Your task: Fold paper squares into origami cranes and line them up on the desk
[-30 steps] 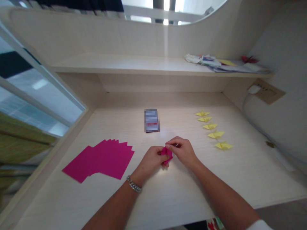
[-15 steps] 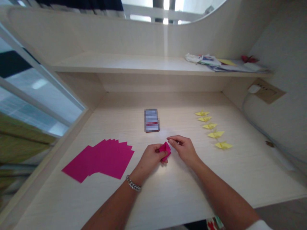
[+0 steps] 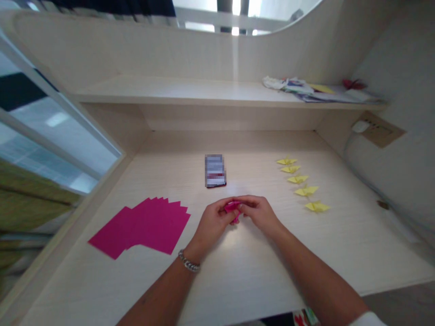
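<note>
A small piece of folded pink paper [image 3: 232, 207] is held between both hands over the middle of the desk. From the left, my left hand [image 3: 215, 220] grips it, thumb on top. My right hand [image 3: 257, 210] pinches its right side between thumb and fingers. Much of the paper is hidden by the fingers. Fanned pink paper sheets [image 3: 154, 224] lie flat to the left of my left hand. Several yellow origami cranes [image 3: 306, 190] stand in a slanting row to the right of my right hand.
A phone [image 3: 215, 171] lies on the desk [image 3: 163, 158] beyond my hands. Papers [image 3: 326, 93] rest on the shelf [image 3: 170, 90] above. A charger [image 3: 360, 126] sits in the wall socket at right, its cable running down. A window [image 3: 50, 122] borders the left side.
My right hand has moved left and closed on the pink paper, which it was apart from before. The paper looks flatter and more covered. My left hand keeps its hold.
</note>
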